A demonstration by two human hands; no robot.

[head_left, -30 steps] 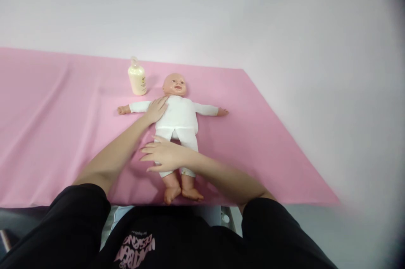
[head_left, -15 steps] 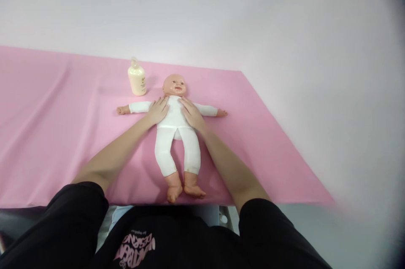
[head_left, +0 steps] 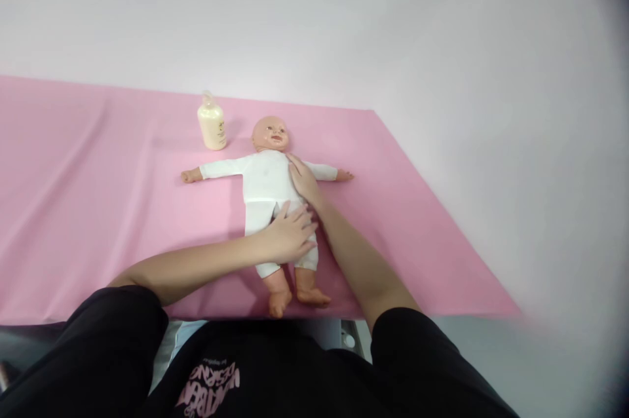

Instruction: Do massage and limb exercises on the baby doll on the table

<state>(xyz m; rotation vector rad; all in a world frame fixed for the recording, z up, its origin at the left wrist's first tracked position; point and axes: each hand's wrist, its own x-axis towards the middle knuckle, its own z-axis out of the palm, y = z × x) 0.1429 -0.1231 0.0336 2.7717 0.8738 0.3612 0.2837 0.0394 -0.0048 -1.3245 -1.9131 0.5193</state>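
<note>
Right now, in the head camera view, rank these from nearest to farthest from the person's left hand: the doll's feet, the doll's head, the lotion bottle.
1. Doll's feet: just below the left hand, which lies on the doll's legs, toward the near table edge.
2. Doll's head: beyond the torso, farther up.
3. Lotion bottle: standing left of the head, farthest.

Pink lettering stands on the chest of the person's black shirt (head_left: 255, 372), seen upside down from the head camera at the bottom edge of the view. The larger line seems to include the word "DESIGN", but the rest of it is cut off and too distorted to read; a smaller line beside it is too small to make out. The cream bottle (head_left: 212, 124) carries a small mark that is illegible.
</note>
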